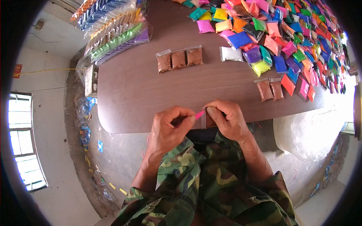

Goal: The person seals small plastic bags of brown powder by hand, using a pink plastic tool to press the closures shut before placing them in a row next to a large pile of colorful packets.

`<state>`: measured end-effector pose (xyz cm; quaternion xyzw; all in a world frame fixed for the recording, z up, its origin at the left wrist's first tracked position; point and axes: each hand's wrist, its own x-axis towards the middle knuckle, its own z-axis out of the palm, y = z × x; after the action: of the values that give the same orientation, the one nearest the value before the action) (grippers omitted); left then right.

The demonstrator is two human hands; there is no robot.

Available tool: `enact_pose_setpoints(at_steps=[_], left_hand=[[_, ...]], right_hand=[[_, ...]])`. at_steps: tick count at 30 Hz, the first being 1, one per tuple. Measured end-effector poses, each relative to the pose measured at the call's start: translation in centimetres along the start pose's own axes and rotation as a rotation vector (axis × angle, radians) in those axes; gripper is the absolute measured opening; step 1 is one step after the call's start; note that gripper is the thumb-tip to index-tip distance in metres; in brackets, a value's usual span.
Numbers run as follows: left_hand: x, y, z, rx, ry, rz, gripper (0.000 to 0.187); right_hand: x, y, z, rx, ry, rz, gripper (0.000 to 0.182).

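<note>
Near the table's front edge, my left hand (171, 126) pinches a small pink stick (200, 115) between thumb and fingers. My right hand (230, 120) is closed on a small clear bag of brown material (210, 122), mostly hidden by the fingers. The stick's far end touches or nearly touches the top of this bag. Beyond my hands, three brown bags (179, 59) lie side by side in a row. Two more brown bags (270, 89) lie to the right.
A large heap of small colourful bags (279, 37) covers the table's (128, 90) right and far side. Rows of packed bags (117, 41) are stacked at the far left. A big translucent plastic sack (305, 132) stands on the floor at right.
</note>
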<state>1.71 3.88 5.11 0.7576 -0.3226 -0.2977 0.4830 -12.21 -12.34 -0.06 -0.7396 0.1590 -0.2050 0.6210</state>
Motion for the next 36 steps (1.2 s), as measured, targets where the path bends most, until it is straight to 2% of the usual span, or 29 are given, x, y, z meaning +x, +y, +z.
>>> enact_pose_setpoints(at_steps=[6,12,24,33,36], left_hand=[[0.1,-0.3,0.2,-0.034,0.012,-0.037,0.01],[-0.2,-0.5,-0.1,-0.037,0.02,-0.034,0.01],[0.1,-0.8,-0.2,-0.061,0.01,-0.04,0.011],[-0.1,-0.9,-0.2,-0.086,0.0,-0.082,0.011],[-0.3,-0.7,-0.2,-0.094,-0.006,-0.081,0.011]], right_hand=[[0.1,0.0,0.0,-0.128,0.028,-0.102,0.011],[0.0,-0.2,0.3,-0.09,0.046,-0.017,0.012],[0.0,0.0,0.4,-0.103,0.063,-0.052,0.014],[-0.1,-0.6,0.3,-0.005,0.036,0.04,0.016],[-0.1,0.0,0.3,-0.041,0.047,0.006,0.017]])
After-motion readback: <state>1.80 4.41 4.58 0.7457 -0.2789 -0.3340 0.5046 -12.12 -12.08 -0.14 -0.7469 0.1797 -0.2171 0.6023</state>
